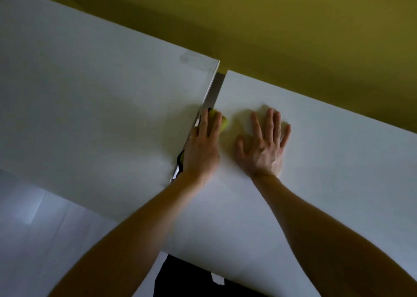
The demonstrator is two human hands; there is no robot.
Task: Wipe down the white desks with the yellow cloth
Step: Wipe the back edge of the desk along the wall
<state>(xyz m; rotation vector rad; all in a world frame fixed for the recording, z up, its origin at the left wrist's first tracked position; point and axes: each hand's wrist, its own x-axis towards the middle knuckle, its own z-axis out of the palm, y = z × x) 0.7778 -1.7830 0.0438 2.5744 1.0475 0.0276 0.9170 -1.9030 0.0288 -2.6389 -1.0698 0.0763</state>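
Two white desks stand side by side against a wall: a higher one on the left (94,107) and a lower one on the right (327,172), with a narrow gap between them. My left hand (203,145) presses the yellow cloth (223,123) flat with straight fingers onto the left edge of the right desk, beside the gap. Only a small part of the cloth shows past the fingertips. My right hand (264,143) rests flat on the right desk with its fingers spread, a little to the right of the cloth.
A yellow-green wall (293,26) runs behind both desks. The grey side panel of the left desk (216,89) shows in the gap. A dark cord (179,159) hangs in the gap near my left wrist. Pale floor (40,224) lies lower left.
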